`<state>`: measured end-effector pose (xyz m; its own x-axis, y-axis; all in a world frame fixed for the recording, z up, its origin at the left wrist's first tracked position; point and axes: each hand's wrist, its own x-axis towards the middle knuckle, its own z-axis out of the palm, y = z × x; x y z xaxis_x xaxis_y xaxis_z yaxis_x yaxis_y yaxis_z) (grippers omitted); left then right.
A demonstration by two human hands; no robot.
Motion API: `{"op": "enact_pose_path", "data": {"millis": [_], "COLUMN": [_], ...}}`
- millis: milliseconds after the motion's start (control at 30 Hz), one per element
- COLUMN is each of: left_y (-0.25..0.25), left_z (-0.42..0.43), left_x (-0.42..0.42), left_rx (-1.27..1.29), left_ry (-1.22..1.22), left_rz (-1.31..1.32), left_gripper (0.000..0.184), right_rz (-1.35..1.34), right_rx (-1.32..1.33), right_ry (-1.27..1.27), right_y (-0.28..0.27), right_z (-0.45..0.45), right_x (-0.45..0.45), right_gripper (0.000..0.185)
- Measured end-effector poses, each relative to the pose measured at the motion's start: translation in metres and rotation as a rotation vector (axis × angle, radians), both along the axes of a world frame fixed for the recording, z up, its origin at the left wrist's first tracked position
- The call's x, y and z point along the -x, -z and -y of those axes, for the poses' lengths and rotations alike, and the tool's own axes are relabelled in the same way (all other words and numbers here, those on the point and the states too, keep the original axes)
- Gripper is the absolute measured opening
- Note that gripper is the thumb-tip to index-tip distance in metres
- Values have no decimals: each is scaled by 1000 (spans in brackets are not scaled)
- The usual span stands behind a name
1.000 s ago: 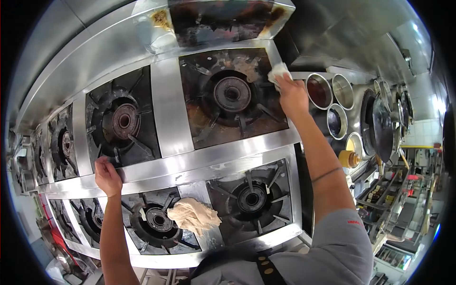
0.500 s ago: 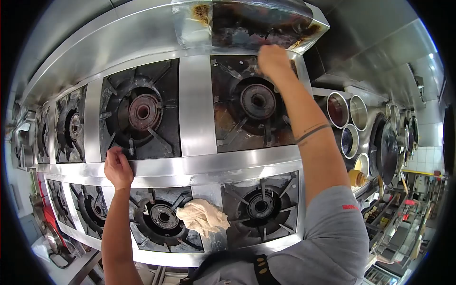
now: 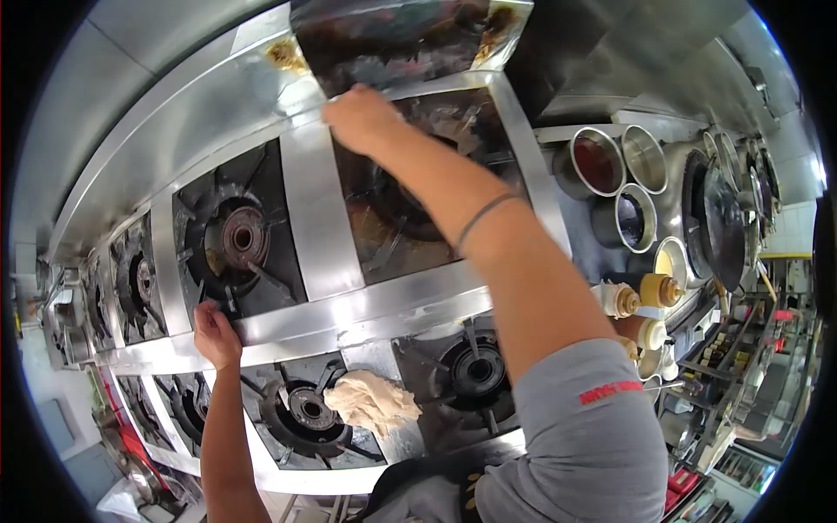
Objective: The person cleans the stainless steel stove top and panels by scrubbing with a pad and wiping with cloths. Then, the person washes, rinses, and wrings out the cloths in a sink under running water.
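My right hand [image 3: 359, 119] is closed at the back edge of the upper stove, by the top of the steel strip [image 3: 323, 209] between two burners; what it holds is hidden under the fingers. On the left, my left hand [image 3: 217, 336] has its fingers curled round the raised steel ledge [image 3: 349, 321] between the upper and lower burner rows. My right forearm crosses over the upper right burner [image 3: 392, 248] and partly covers it. A crumpled beige cloth [image 3: 373, 403] lies on the lower row, partly over a burner [image 3: 312, 408].
Metal pots [image 3: 595, 162] with dark contents stand right of the stove. Near them are sauce bottles [image 3: 660, 290] and black woks [image 3: 722, 228]. A stained metal panel [image 3: 392, 44] rises behind the burners. Shelves with containers [image 3: 715, 349] are at the far right.
My right hand has swept left along the stove's back edge from the right corner. The white cloth seen in it earlier is now hidden. My left hand stays at the ledge.
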<state>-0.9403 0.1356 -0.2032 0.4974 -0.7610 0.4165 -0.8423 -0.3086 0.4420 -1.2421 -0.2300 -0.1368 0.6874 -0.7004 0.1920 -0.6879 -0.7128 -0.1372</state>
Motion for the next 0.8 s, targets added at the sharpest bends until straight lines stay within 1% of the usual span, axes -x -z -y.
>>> {"op": "enact_pose_path", "data": {"millis": [33, 67, 100, 133, 167, 200, 267, 300, 333, 367, 433, 467, 533, 567, 600, 667, 700, 733, 800], "left_y": [-3, -6, -5, -3, -5, -6, -3, -2, -3, -5, -5, -5, -5, -4, -6, -8, -9, -13, -7], "left_z": [0, 2, 1, -1, 0, -1, 0, 2, 3, 1, 1, 0, 1, 1, 1, 1, 1, 1, 1], "left_x": [1, 6, 4, 1, 4, 4, 2, 3, 4, 4, 3, 3, 5, 5, 3, 5, 6, 8, 5], "left_rx": [-55, -19, -22, -26, -1, -20, -6, 2, 9, 6, -19, -39, -26, -47, -69, -28, -15, -59, 16], "left_ry": [-34, -40, -46, -51, -41, -56, -49, -51, -48, -42, -50, -56, -46, -54, -66, -49, -39, -59, -48], "left_rz": [0, 11, -13, -39, -45, -81, -51, -50, -34, -16, -16, -30, -43, -18, 10, -1, -6, -13, -11], "left_gripper": [12, 11, 11, 11, 11, 11, 10, 10, 10, 10, 10, 9, 10, 10, 11, 11, 11, 10, 10], "right_rz": [-61, -115, -228, 28, 5, 1, -6, -3, -107, -27, 176, 180, 219, 127, 134, 201, 359, 510, 405], "right_rx": [-34, -101, -159, -285, -138, -134, -92, 44, 26, 43, 48, 43, -36, -93, -83, -255, -408, -567, -184], "right_ry": [49, 96, 134, 218, 152, 123, 304, 261, 174, 221, 232, 238, 58, 41, 36, -32, -23, -18, -74], "right_y": [6, -7, -7, -15, 4, 6, 15, 27, 26, 27, 28, 30, 26, 23, 14, -1, -9, -16, -46], "right_z": [5, 2, 13, 8, 20, 18, 7, 2, -3, -9, -10, -12, -9, -4, 1, 14, 21, 28, 6], "right_x": [12, 32, 48, 65, 70, 51, 14, -14, -41, -60, -90, -101, -116, -120, -117, -97, -91, -85, -70], "right_gripper": [22, 23, 22, 22, 23, 23, 25, 26, 25, 24, 24, 24, 21, 25, 25, 27, 26, 26, 24]}}
